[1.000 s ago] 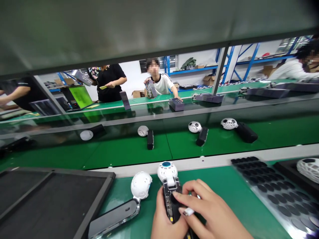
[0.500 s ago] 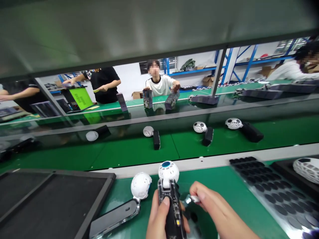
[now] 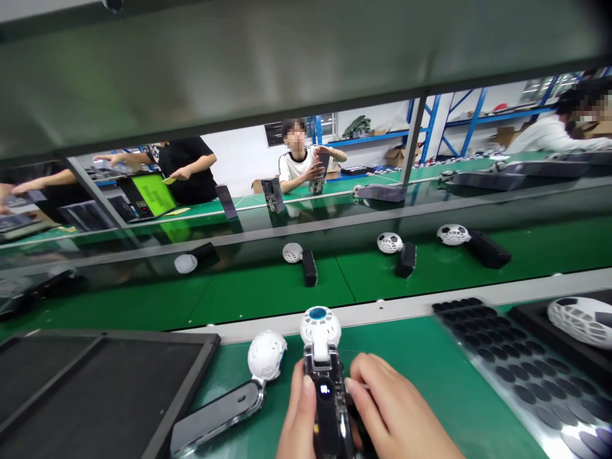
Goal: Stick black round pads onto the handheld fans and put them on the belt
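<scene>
My left hand is wrapped around the dark body of a handheld fan, held upright with its white round head at the top. A small display glows white on the front of the body. My right hand is closed, thumb and fingers pinched against the fan's right side; whatever is between them is hidden. Just left of my hands, a second handheld fan with a white ball-shaped head lies on the green bench.
A black tray lies at left. At right are a sheet of black round stickers and a fan with a football-patterned head. Several fans lie along the green conveyor beyond. A metal shelf hangs overhead; co-workers sit or stand opposite.
My right hand has moved left to the fan's side; the small white piece in its fingers is now hidden. My left thumb has shifted aside, and the lit display shows.
</scene>
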Demonstrator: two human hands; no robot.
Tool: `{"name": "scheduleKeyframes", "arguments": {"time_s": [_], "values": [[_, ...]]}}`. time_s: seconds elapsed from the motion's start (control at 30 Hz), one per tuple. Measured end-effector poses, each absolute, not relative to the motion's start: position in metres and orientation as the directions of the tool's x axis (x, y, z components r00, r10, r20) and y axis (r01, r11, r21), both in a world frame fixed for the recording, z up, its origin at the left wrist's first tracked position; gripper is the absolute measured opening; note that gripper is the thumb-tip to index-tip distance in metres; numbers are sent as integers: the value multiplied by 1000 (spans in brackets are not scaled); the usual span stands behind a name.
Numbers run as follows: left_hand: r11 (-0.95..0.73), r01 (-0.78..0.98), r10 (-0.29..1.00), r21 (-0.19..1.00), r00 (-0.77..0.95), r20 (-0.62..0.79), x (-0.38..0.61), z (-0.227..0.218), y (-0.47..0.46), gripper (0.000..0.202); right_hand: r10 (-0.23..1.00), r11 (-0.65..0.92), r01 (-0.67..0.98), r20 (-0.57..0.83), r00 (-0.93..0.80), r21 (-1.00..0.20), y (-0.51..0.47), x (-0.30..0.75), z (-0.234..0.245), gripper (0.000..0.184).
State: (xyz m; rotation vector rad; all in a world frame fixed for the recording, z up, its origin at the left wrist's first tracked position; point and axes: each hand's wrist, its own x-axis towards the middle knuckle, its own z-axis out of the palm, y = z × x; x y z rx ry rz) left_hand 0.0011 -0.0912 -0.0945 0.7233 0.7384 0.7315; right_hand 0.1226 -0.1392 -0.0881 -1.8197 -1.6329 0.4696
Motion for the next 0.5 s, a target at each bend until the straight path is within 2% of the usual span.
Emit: {"name": "scheduleKeyframes", "arguments": {"time_s": [0.1,0.2,0.27,0.33,0.37,0.4,0.43,0.5], "values": [[478,-238,813,845,483,-324,4,-92,-95,56,970,-20,738,166,177,-675,-139,115,-88,21],[383,-206,856,900,445,-263,2,-81,-97,54,966,11,701,189,177,-713,-139,120,-81,22],[350,-215,885,912,394,-247,-9,-68,-90,50,944,-21,649,199,263,-761,-141,136,-74,24],[283,-163,933,945,277,-231,-29,-53,-70,48,884,-111,587,191,427,-802,-143,157,-69,28],[204,-104,964,973,193,-181,-41,-46,-55,48,852,-152,575,189,489,-804,-144,167,-68,28],[109,65,986,992,119,-117,-51,-41,-37,49,830,-195,571,176,529,-797,-144,174,-70,28],[13,328,997,944,64,-36,-58,-38,-17,50,833,-220,575,155,531,-788,-142,178,-73,28],[-37,497,998,867,56,10,-63,-38,25,48,889,-205,617,119,443,-760,-136,174,-83,14]]}}
